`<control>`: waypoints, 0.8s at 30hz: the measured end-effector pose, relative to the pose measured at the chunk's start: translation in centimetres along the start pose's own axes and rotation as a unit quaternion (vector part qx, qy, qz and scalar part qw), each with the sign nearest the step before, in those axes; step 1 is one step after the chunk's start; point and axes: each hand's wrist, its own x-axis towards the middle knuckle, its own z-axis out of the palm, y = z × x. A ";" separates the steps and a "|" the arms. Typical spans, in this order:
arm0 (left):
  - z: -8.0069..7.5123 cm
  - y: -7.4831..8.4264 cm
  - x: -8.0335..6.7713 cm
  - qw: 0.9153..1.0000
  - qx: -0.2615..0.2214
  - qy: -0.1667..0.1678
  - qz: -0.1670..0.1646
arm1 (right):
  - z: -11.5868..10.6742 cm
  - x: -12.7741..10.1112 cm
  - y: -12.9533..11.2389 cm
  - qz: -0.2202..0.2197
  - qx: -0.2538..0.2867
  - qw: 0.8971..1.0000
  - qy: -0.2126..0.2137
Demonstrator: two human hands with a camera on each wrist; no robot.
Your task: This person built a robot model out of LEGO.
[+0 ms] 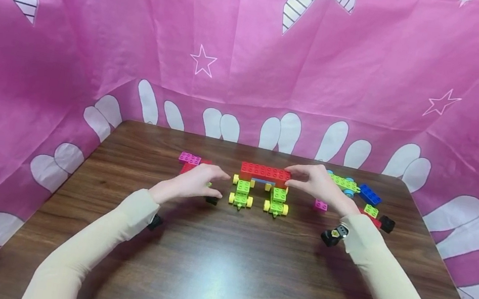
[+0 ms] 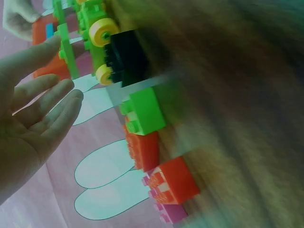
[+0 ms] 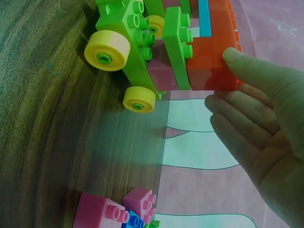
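Observation:
Two green wheeled bases (image 1: 240,201) (image 1: 276,208) with yellow wheels stand side by side at mid-table. Behind their raised green bricks, a row of red bricks (image 1: 265,173) spans both, with a blue piece (image 1: 262,181) below it. My right hand (image 1: 315,183) pinches the right end of the red row, thumb on its near face in the right wrist view. To the left, my left hand (image 1: 195,181) is apart from the red row in the head view, its fingers (image 2: 61,97) loosely spread. Beneath that hand are red and green bricks (image 2: 145,111).
Pink bricks (image 1: 190,158) lie at the back left. On the right are a green base with blue wheels (image 1: 344,182), a blue brick (image 1: 369,194), a small pink brick (image 1: 320,205) and a black piece (image 1: 387,224). A pink patterned curtain (image 1: 252,59) hangs behind the wooden table (image 1: 215,258).

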 end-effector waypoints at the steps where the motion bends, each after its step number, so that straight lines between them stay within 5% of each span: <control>1: 0.1 0.0 -0.2 1.000 0.013 -0.005 0.003 | 0.0 0.0 0.0 0.002 0.001 1.000 -0.002; 12: 1.7 -0.2 -0.7 0.997 0.049 -0.047 0.022 | -0.1 -0.1 0.1 0.007 0.002 1.000 -0.005; 24: 1.8 -0.2 -0.2 0.995 0.082 -0.049 0.029 | 0.0 0.0 0.1 0.005 0.001 1.000 -0.006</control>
